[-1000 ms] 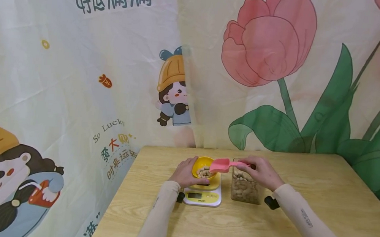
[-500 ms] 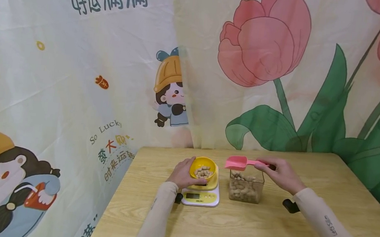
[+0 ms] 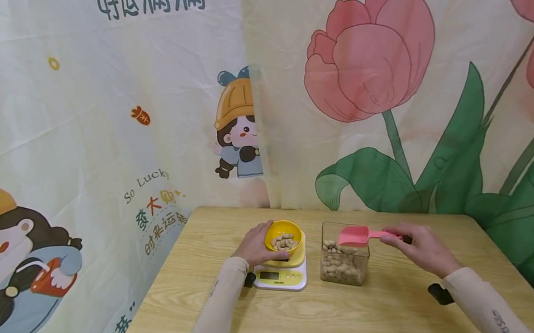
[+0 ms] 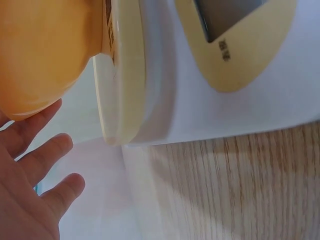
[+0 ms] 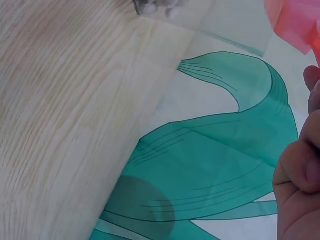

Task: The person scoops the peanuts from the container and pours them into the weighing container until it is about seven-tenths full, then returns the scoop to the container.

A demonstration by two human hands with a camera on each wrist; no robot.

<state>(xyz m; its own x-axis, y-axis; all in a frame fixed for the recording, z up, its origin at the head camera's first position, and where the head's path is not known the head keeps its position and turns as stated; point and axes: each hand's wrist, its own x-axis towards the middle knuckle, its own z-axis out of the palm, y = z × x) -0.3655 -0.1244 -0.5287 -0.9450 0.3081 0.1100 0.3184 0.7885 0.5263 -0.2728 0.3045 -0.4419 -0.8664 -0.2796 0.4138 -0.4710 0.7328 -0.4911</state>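
A yellow bowl (image 3: 281, 228) with peanuts (image 3: 284, 241) in it stands on the white and yellow kitchen scale (image 3: 296, 280). My left hand (image 3: 250, 246) holds the bowl from its left, thumb along the near side; in the left wrist view one finger touches the orange-looking wall while the others are spread below. Between the thumb and fingers of my right hand (image 3: 425, 250) is the handle of a pink scoop (image 3: 354, 236). The scoop's head is over the clear container (image 3: 364, 271), which is partly filled with peanuts. In the right wrist view only part of the scoop shows.
The wooden table (image 3: 329, 322) meets a printed cloth backdrop (image 3: 289, 136) at its far and left edges. Container and scale stand side by side with a narrow gap. Black wrist straps (image 3: 440, 294) show under both forearms.
My right hand has drawn the scoop from the bowl rightward to over the container. The scoop's head has come away from the bowl's rim. My left hand stays on the bowl.
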